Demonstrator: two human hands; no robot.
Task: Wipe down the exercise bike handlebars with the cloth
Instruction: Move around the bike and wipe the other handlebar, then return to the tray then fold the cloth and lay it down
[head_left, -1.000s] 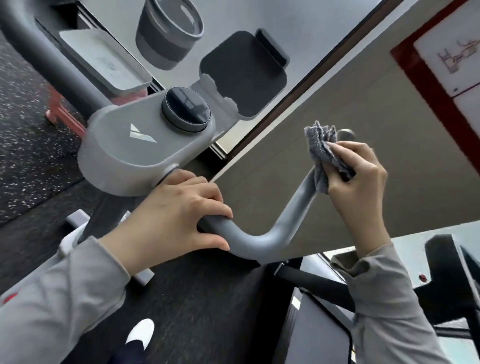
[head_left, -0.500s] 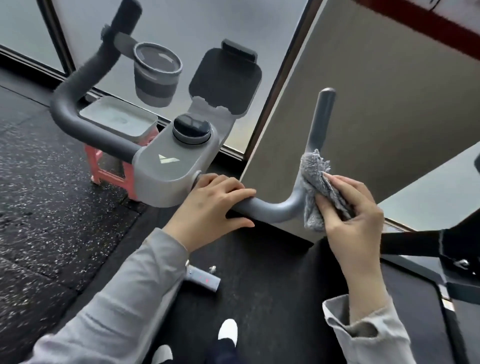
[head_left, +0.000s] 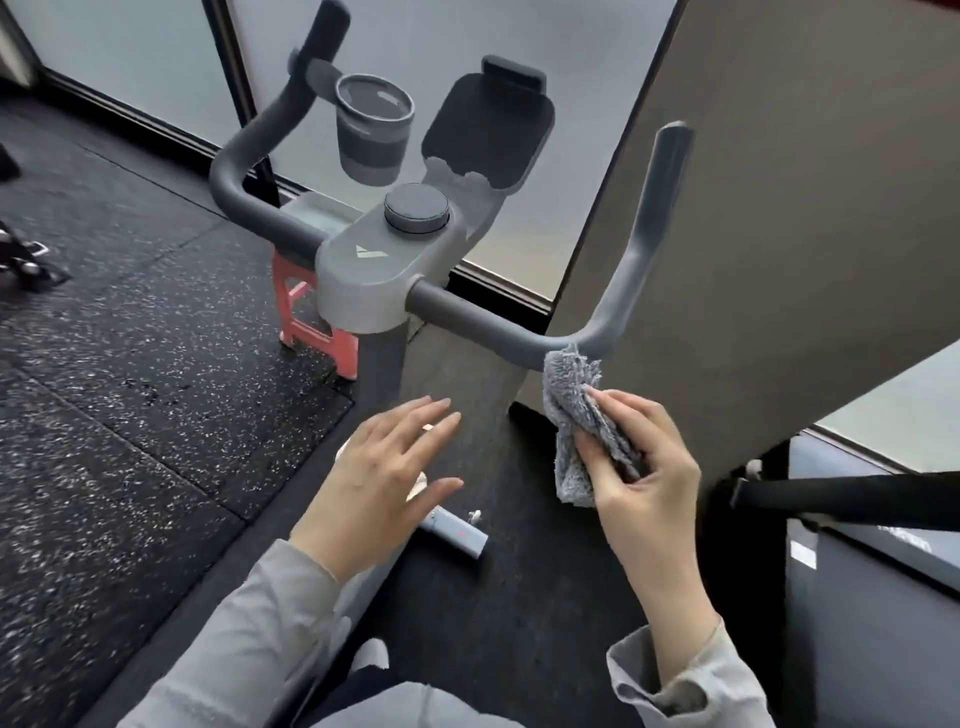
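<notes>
The grey handlebars (head_left: 483, 322) run out of the bike's pale grey console (head_left: 374, 270); the right bar bends upward to a tip near the wall, the left bar (head_left: 249, 156) curves up at the far left. My right hand (head_left: 639, 467) grips a crumpled grey cloth (head_left: 571, 400), whose top edge touches the underside of the right bar's bend. My left hand (head_left: 379, 467) hovers below the bar, fingers spread, holding nothing.
A dark cup (head_left: 371, 135) sits in a holder on the left bar beside a black tablet holder (head_left: 488, 130). A red stool (head_left: 311, 322) stands behind the console. A beige wall panel (head_left: 779, 208) is close on the right, with another machine's black bar (head_left: 857, 499) below.
My left hand has let go of the right bar and dropped below it, open. My right hand has drawn the cloth down from the upright section to the bend. The view has tilted down.
</notes>
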